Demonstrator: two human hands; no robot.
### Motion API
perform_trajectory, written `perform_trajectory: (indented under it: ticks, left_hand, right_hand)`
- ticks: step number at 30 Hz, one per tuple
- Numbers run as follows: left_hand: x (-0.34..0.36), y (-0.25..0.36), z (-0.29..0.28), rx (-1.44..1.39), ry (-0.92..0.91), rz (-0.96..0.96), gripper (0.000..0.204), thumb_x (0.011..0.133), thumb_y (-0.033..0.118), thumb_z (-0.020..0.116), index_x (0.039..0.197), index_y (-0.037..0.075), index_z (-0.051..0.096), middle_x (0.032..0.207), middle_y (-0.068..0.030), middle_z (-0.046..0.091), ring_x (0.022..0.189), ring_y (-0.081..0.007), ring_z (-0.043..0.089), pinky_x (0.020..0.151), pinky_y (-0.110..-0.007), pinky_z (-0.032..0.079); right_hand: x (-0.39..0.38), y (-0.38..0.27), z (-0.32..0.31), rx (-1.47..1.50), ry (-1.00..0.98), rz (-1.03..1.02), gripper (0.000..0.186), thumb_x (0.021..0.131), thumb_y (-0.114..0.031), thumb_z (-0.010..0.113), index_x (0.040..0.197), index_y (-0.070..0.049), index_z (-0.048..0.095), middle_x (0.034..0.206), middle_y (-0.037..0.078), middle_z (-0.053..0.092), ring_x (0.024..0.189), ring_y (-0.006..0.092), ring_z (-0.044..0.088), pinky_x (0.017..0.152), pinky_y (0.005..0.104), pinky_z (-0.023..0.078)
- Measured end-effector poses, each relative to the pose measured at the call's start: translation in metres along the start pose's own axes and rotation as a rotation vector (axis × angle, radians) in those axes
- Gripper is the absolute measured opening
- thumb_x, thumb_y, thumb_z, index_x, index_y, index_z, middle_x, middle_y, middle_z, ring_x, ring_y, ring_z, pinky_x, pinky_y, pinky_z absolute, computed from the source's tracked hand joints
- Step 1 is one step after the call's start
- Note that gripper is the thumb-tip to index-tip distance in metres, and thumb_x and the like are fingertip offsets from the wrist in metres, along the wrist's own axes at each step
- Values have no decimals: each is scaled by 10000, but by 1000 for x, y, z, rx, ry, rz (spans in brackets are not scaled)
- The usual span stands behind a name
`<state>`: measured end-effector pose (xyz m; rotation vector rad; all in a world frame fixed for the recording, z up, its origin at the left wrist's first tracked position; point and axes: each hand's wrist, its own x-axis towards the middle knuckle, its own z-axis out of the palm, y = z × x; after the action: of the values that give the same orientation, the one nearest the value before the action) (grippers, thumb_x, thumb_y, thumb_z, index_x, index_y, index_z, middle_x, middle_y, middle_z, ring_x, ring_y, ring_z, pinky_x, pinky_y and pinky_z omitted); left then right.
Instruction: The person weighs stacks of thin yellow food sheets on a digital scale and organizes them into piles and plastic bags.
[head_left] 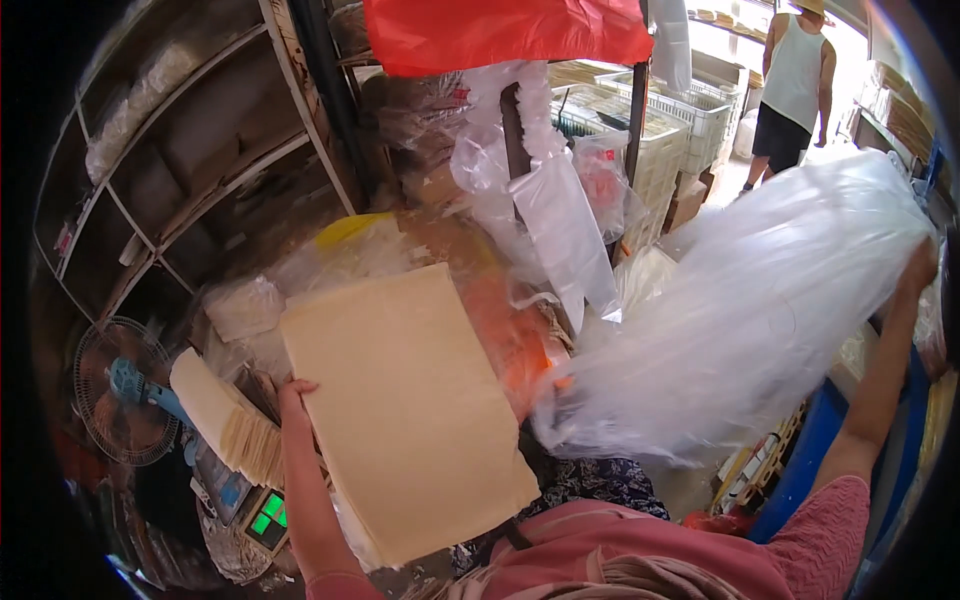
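Fan [125, 385]: far left, left of the pile.
Pile [232, 425]: fanned pale sheets, upright edges showing, between fan and left forearm.
Scale [266, 520]: green display lit, just beside left forearm.
Left hand [297, 391]: clamped on the left edge of the beige stack; thumb on the upper face, other fingers hidden.
Beige stack [410, 410]: before the body, left of centre, tilted; upper edge reaches toward heaped plastic bags [250, 305].
Gap: narrow at the lower right of the stack, patterned trousers [605, 482] showing; plastic sheeting near on the other side.
Plastic sheeting [740, 310]: clear, spread wide and blurred, from centre to right hand; upper left edge near the hanging bags [565, 215].
Right hand [917, 268]: arm outstretched, closed on the sheeting's right end; separate fingers unclear.
Blue tub [795, 500]: below right forearm, restricting that side.
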<state>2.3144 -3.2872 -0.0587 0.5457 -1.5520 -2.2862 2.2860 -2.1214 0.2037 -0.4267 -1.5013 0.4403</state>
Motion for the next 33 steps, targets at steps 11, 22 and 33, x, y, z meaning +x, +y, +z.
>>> perform_trajectory:
  ticks: [11, 22, 33]
  left_hand:
    - [-138, -73, 250, 797, -995, -269, 530, 803, 201, 673, 1262, 12, 489, 1191, -97, 555, 1099, -196, 512, 958, -329, 400]
    - [-231, -199, 325, 541, -1316, 80, 819, 686, 174, 784, 1364, 40, 344, 1285, -152, 475, 1160, -201, 470, 984, -323, 378]
    - [-155, -121, 373, -423, -662, -602, 333, 830, 185, 642, 1108, 20, 565, 1000, -70, 626, 910, -165, 595, 796, -302, 498]
  right_hand:
    - [-450, -118, 5, -246, -1945, 409, 513, 847, -450, 571, 1193, -74, 521, 1060, 118, 555, 777, 251, 562, 771, 405, 485]
    - [-497, -304, -72, 463, -2323, 556, 317, 712, -154, 703, 983, 2, 651, 859, 73, 669, 810, 164, 607, 767, 320, 478]
    - [-417, -311, -39, 654, -1806, 2, 990, 678, -321, 804, 1431, -45, 224, 1419, 164, 353, 1262, 286, 389, 1066, 362, 298]
